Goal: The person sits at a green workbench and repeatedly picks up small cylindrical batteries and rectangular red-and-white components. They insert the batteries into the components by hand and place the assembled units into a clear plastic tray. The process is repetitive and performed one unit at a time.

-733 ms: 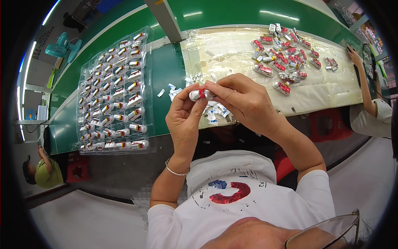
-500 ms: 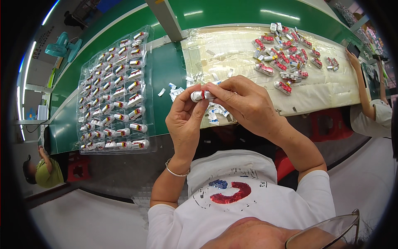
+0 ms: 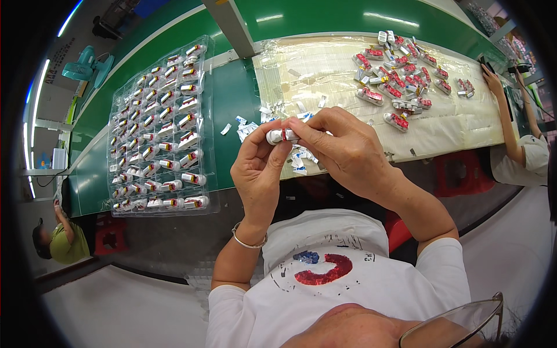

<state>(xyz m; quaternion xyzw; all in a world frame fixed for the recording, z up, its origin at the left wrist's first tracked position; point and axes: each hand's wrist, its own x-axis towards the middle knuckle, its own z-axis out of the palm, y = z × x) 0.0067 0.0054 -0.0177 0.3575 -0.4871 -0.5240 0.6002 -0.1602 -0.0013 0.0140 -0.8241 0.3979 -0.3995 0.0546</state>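
Note:
A small white piece with a rounded end and a red band (image 3: pixel 282 136) is held level above the table's front edge. My left hand (image 3: pixel 259 165) pinches its left end between thumb and fingers. My right hand (image 3: pixel 343 142) has thumb and fingertips closed on its right end, covering that part. Its exact kind cannot be made out. Beneath the hands lie several white-and-blue paper scraps (image 3: pixel 300 160). On the right of the table is a loose pile of similar red-and-white pieces (image 3: pixel 393 78).
A clear compartmented tray (image 3: pixel 212 139) full of white, red and yellow pieces lies at left. Cream sheeting (image 3: pixel 325 66) covers the green table's (image 3: pixel 238 87) right part. A metal post (image 3: pixel 232 28) rises behind. Co-workers' arms show at far right (image 3: pixel 506 110) and far left (image 3: pixel 62 217).
Both hands keep hold of the piece, their fingers shifting only slightly around it. The co-worker's arms at the far right have moved a little.

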